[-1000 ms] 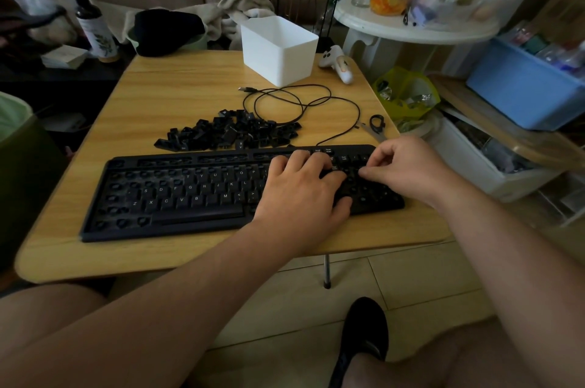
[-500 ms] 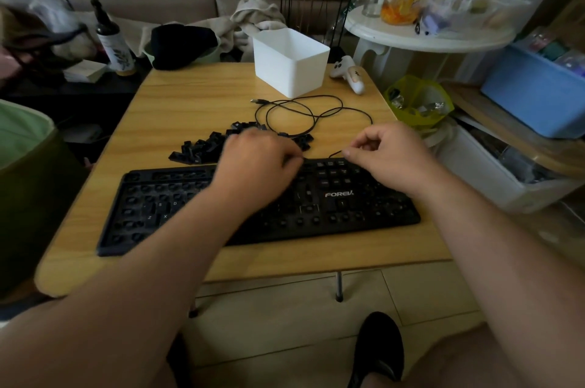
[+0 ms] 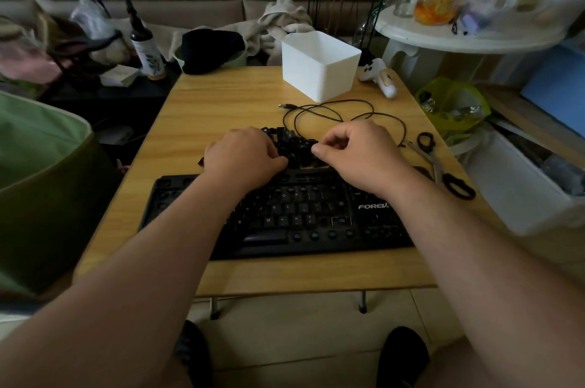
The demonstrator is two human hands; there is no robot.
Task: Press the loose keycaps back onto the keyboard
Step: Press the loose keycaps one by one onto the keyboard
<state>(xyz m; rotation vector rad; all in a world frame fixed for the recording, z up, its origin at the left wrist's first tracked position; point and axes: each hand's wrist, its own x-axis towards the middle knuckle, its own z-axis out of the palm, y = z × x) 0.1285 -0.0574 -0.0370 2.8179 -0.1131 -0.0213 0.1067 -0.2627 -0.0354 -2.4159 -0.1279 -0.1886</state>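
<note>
A low table with a pale wood-grain top [image 3: 221, 109] carries a black plastic keyboard [image 3: 294, 220] along its near edge, many of its sockets bare. Just beyond it lies a heap of loose black keycaps [image 3: 296, 147]. Both hands are in that heap: the left hand [image 3: 243, 156] has its fingers curled down into the caps, the right hand [image 3: 357, 150] has fingers bent with thumb and forefinger close together; whether either actually grips a cap cannot be told. A thin black cable [image 3: 332, 110] loops further back, in front of a white rectangular plastic bin [image 3: 319, 66]. Black-handled scissors [image 3: 440, 163] lie at the right edge. Right of the table stand a round white side table [image 3: 459, 39] and a white storage crate [image 3: 519, 194]; a beige sofa [image 3: 190, 8] strewn with clothing fills the far side.
</note>
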